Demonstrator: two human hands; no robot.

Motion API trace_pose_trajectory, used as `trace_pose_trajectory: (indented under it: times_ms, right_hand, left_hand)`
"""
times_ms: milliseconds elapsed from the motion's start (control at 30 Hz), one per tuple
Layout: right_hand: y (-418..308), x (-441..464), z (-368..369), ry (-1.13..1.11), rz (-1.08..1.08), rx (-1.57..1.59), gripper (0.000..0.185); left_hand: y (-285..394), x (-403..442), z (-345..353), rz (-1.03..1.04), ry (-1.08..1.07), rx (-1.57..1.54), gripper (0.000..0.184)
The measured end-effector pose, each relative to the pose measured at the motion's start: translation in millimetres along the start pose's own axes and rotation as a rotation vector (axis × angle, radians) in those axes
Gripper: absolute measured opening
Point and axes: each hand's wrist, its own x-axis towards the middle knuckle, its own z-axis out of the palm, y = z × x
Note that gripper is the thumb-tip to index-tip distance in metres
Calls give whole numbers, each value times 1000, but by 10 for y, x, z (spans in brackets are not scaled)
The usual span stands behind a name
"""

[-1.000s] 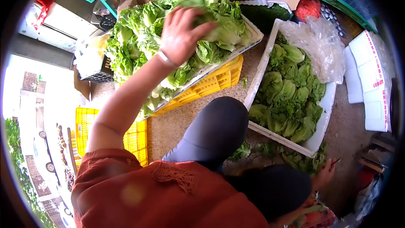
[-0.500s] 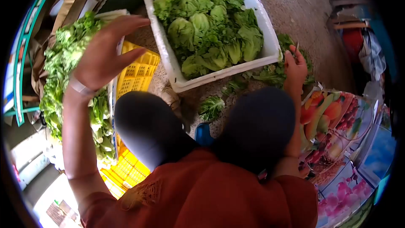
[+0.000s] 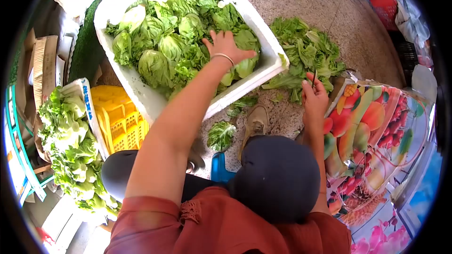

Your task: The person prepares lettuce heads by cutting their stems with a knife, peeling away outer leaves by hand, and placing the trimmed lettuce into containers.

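Note:
Heads of green lettuce [image 3: 154, 67] fill a white foam box [image 3: 253, 9] in front of me. My left hand [image 3: 226, 48], with a band at its wrist, is over the lettuce near the box's right side, its fingers spread and touching the heads. To the right of the box my right hand [image 3: 314, 91] is closed on a small dark, thin tool [image 3: 314, 78], perhaps a knife. Just beyond that hand, loose lettuce leaves [image 3: 306, 49] lie in a pile on the floor. One more leaf [image 3: 221, 136] lies between my feet and the box.
At the left, more lettuce [image 3: 75, 146] is heaped in a white tray [image 3: 89, 108] beside a yellow crate [image 3: 117, 117]. A fruit-printed bag or cover [image 3: 367, 131] stands at my right. A blue stool edge [image 3: 220, 169] shows between my legs. Cardboard [image 3: 44, 61] stands at the upper left.
My left hand has moved from the left-hand lettuce heap to the lettuce in the foam box. It no longer has lettuce under it at the heap. The view has turned right; my right hand keeps the tool.

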Motion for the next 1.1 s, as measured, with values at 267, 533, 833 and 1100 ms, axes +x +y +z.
trace_pose_trajectory:
  times_ms: [267, 533, 833, 1100]
  right_hand:
    - [-58, 68, 186, -80, 9, 56, 31]
    - [-540, -254, 520, -498, -169, 286, 35]
    - [-1099, -684, 802, -602, -562, 261, 48]
    - [-1289, -970, 848, -510, -612, 270, 49]
  left_hand:
    - [-18, -456, -150, 87, 326, -621, 44]
    - [-55, -895, -835, -405, 154, -2159, 40]
    - [228, -1379, -1005, -203, -14, -2471, 36]
    - [301, -1678, -1113, -113, 40, -2530, 36]
